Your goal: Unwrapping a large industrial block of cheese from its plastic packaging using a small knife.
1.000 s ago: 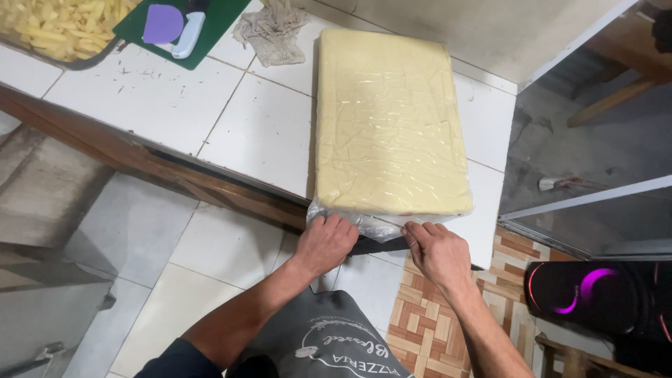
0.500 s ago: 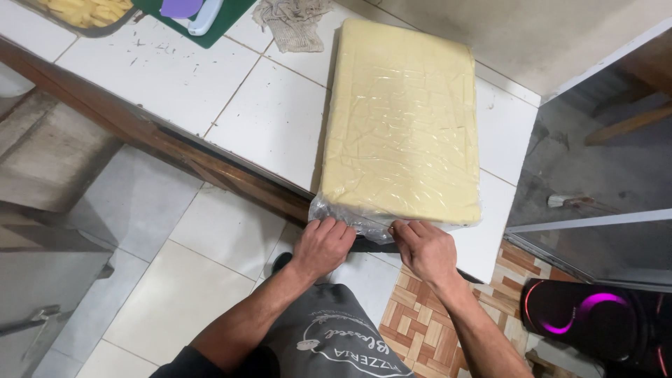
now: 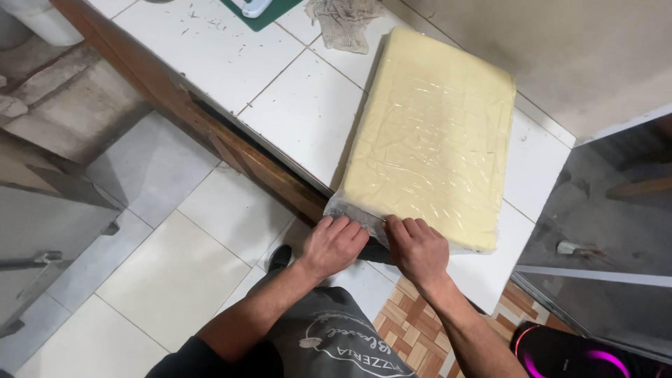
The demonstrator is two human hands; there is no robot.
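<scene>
Since the earlier picture the view has turned, so the block (image 3: 430, 136) now lies slanted across the picture, and the tray of yellow strips at the top left has gone out of sight. The two hands have stayed at the near end of the block, close together.

The block is large, pale yellow and rectangular, wrapped in clear film (image 3: 350, 210). It lies flat on the white tiled counter (image 3: 224, 56), and its near end reaches the counter's front edge, where the film is bunched and wrinkled.

The left hand (image 3: 334, 245) has its fingers curled on the loose film at the near left corner of the block. The right hand (image 3: 418, 248) is just beside it, fingers bent on the film at the same end. Both seem to pinch the film, but the grip itself is hidden under the fingers.

Behind the block a grey cloth (image 3: 344, 22) lies on the counter, and a green board (image 3: 262, 10) shows at the top edge. Below, the floor has pale tiles (image 3: 175, 259), and a dark speaker (image 3: 595, 357) with pink light stands at the lower right.
</scene>
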